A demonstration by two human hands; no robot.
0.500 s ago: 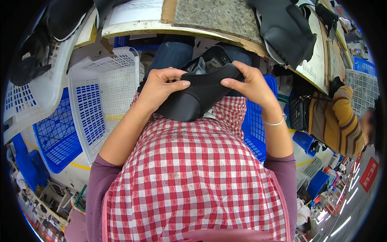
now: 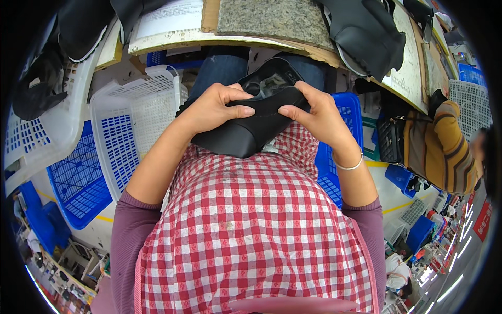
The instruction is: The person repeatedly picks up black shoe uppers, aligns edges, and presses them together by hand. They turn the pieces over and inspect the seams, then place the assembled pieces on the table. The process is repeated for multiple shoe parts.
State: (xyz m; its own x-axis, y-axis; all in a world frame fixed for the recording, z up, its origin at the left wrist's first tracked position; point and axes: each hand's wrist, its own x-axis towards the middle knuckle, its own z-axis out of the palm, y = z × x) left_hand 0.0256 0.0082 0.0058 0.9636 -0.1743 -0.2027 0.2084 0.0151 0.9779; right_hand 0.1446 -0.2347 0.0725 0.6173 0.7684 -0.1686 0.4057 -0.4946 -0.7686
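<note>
A black shoe rests in my lap against a red and white checked apron, its toe toward me and its opening facing away. Inside the opening shows crumpled, see-through grey material. The left side of the shoe's top edge is pinched by my left hand, thumb on the outer face and fingers over the rim. My right hand grips the right side of the same edge the same way, with a bangle on its wrist. The fingertips inside the shoe are hidden.
A worktable with a stone slab lies ahead. Black shoe pieces sit at its right. White baskets and a blue crate stand left, another blue crate right. A person in a striped sleeve is at far right.
Both hands have drawn slightly closer together along the shoe's rim, thumbs nearer each other. The shoe's toe has shifted a little left, and the whole view has moved slightly.
</note>
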